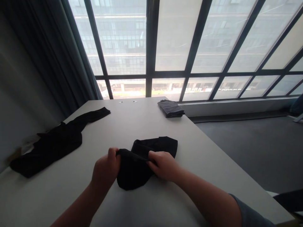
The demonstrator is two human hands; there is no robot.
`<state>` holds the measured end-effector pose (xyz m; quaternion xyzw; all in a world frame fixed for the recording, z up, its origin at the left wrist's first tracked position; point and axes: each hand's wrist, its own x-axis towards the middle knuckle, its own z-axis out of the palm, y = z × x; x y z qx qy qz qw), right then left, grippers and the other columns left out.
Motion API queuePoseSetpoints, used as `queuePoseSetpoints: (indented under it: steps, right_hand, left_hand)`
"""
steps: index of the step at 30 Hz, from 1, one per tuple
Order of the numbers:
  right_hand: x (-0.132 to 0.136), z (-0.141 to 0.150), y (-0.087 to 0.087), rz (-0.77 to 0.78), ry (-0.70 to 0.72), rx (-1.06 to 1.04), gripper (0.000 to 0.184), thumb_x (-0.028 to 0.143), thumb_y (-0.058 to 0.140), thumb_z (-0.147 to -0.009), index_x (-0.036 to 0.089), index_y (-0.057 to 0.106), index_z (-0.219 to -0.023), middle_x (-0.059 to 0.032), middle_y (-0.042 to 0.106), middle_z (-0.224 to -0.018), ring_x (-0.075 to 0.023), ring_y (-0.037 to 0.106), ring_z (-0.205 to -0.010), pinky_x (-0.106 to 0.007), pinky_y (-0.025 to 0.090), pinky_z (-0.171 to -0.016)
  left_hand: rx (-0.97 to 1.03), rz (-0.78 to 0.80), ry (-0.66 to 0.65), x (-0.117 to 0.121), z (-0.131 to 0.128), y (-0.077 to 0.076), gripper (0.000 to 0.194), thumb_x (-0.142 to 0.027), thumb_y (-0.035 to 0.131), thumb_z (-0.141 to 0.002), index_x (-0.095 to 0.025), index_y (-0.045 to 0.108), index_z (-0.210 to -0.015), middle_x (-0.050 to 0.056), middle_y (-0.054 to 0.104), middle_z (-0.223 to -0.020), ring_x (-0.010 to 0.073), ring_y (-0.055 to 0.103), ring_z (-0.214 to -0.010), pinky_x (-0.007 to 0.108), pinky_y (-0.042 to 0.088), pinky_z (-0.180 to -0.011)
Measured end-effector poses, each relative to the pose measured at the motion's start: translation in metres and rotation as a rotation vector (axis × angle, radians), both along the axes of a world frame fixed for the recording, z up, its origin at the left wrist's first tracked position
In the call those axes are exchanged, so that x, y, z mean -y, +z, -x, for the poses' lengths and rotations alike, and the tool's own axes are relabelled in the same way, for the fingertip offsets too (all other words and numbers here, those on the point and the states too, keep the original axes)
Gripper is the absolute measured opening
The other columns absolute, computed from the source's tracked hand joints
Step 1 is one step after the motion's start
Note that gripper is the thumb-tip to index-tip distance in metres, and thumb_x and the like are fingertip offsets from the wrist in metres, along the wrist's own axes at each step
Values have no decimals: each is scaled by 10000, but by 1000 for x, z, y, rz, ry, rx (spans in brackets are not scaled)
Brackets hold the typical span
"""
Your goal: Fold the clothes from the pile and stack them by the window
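Note:
A black cloth garment [134,171] is held up a little over the white table, partly bunched; its exact kind I cannot make out. My left hand [106,168] is closed on its upper left corner. Gripping the same upper edge farther right is my right hand [163,164], thumb on top and fingers curled beneath. Between the two hands the edge is pulled fairly taut, and the front part hangs down. Behind it, the rest of the black cloth lies folded on the tabletop.
The white table [127,126] reaches to the tall windows. Another black garment [59,138] is spread along its left side. A stack of folded grey cloth [170,108] sits near the far right edge. A dark curtain [71,53] hangs at the left.

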<state>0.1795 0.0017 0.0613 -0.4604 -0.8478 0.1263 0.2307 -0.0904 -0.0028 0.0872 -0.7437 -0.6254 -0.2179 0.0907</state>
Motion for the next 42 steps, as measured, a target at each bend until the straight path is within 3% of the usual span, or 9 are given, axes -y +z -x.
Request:
queuePoseSetpoints:
  steps: [5, 10, 18, 23, 26, 29, 33, 38, 42]
  right_hand:
    - [-21, 6, -25, 128, 15, 190, 211, 293, 782, -855, 180, 651, -976, -88, 684, -1041, -246, 623, -986, -314, 444, -820]
    - [-28, -5, -20, 11, -93, -23, 138, 107, 641, -841, 190, 557, -769, -41, 639, -874, -182, 588, -839, -279, 428, -764]
    - [-19, -33, 38, -204, -434, -456, 135, 219, 577, -710, 216, 443, -700, 51, 441, -587, -111, 356, -565, -243, 280, -564]
    - [-33, -35, 62, 223, -400, -782, 179, 290, 579, -725, 235, 430, -807, 58, 501, -625, -120, 463, -566, -216, 371, -519]
    - [-34, -40, 77, 467, -300, -899, 293, 266, 601, -724, 244, 462, -981, 66, 582, -679, -148, 597, -569, -240, 497, -518]
    - [-23, -48, 98, 532, -219, -695, 427, 164, 603, -686, 232, 566, -1106, 47, 659, -713, -161, 659, -541, -241, 533, -509]
    - [-2, -51, 113, 700, -76, -504, 304, 124, 519, -713, 175, 709, -943, -3, 692, -711, -156, 673, -531, -227, 521, -497]
    - [28, -46, 107, 731, 242, -284, 192, 78, 524, -711, 169, 682, -772, 14, 670, -688, -118, 638, -591, -182, 472, -535]
    - [48, -58, 111, 852, 610, -274, 246, 246, 711, -825, 153, 730, -1052, -49, 757, -886, -171, 715, -791, -240, 551, -721]
  left_hand:
    - [-71, 357, -51, -5, -20, -2, 151, -351, 475, -1034, -238, 554, -1098, 20, 718, -814, 226, 725, -747, 280, 439, -648]
    - [-66, 502, 87, -8, -13, 15, 169, -276, 523, -964, -236, 538, -1128, 8, 692, -794, 220, 704, -746, 271, 406, -613]
    - [-108, 186, 115, 12, -17, 91, 98, -257, 526, -904, -248, 553, -997, -28, 591, -669, 193, 602, -570, 265, 379, -535]
    - [-104, -17, 47, 10, -36, 117, 109, -280, 489, -920, -219, 579, -912, 60, 683, -860, 228, 653, -694, 305, 443, -574]
    - [-3, 125, -42, 4, -37, 127, 174, -275, 457, -923, -216, 620, -928, 66, 719, -932, 225, 678, -733, 305, 465, -593]
    - [100, 238, -101, 4, -30, 134, 236, -256, 443, -916, -221, 651, -1023, 60, 737, -976, 224, 700, -782, 301, 493, -622]
    - [219, 509, -415, 19, -27, 117, 442, -333, 542, -937, -267, 558, -1374, 43, 757, -1020, 210, 722, -788, 285, 550, -635]
    - [184, 654, -640, 47, -57, 63, 1139, -394, 882, -713, -281, 264, -1662, 176, 617, -1452, 311, 734, -1090, 359, 612, -821]
    - [280, 878, -735, 61, -85, 47, 919, -466, 890, -702, -306, 509, -1523, 96, 700, -1331, 312, 722, -1106, 377, 605, -874]
